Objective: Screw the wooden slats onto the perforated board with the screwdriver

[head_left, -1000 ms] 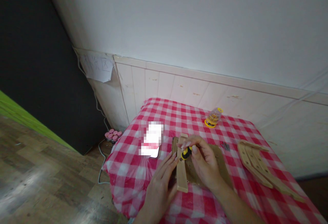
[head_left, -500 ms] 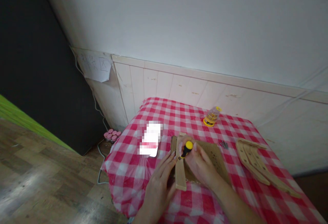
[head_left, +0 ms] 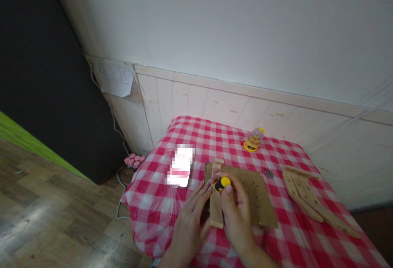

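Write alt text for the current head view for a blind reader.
A right hand holds a yellow and black screwdriver at a wooden strip lying across a brown board, the left hand against the strip. The checked tablecloth also bears a pixelated phone, a bit case, thin metal pieces and more wooden pieces.

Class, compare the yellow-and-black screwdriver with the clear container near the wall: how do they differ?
The screwdriver is gripped in the right hand; the container rests unheld on the checked tablecloth.
The screwdriver's handle is opaque, while the container's body is see-through, showing yellow contents.
The screwdriver is partly hidden by fingers; the container is in full view.
Both have yellow parts.
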Demonstrator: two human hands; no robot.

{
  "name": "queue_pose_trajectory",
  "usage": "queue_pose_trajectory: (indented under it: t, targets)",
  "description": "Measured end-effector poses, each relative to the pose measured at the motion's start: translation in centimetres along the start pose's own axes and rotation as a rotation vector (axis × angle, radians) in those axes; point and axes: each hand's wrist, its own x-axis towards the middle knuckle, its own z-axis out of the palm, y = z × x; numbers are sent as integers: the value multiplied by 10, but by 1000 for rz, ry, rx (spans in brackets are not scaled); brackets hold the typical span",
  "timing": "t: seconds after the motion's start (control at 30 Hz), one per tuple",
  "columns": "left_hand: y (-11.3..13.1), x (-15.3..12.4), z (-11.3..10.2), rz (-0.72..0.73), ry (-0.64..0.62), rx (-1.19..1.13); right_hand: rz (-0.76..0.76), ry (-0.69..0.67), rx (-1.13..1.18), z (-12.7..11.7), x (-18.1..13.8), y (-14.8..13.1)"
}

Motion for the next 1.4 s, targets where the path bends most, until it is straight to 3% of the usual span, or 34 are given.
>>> queue_pose_trajectory:
  t: [0.13,0.33,0.47,0.63,0.8,0.87,0.93,1.03,1.1,1.13,1.27,1.4]
  targets:
    - [-1,0,1,1,27,-22,34,163,87,13,-1,2]
    - [-5,-1,3,-10,12,-11,69,137,202,3,12,-7]
    - [-5,-3,2,-28,2,9,-77,146,251,-9,23,-32]
    - [-5,-2,0,-24,4,39,-226,218,208,-44,34,-57]
    - [-8,-3,-2,-11,24,67,-255,215,73,-107,39,-68]
    - [-9,-3,-2,5,28,82,-291,222,-48,-141,37,-75]
    - [-10,-3,-3,14,31,102,-349,183,-321,-177,33,-81]
    - [-10,-3,-4,27,35,130,-377,36,-875,-230,22,-86]
    - [-10,-2,-5,38,32,151,-373,-146,-1165,-260,14,-82]
    - [-11,-3,-6,45,26,164,-384,-174,-1275,-272,10,-79]
    - [-18,-6,-8,90,0,233,-517,-179,-1522,-303,-6,-68]
    - [-27,-11,-7,95,-17,257,-513,-171,-1611,-306,-13,-71]
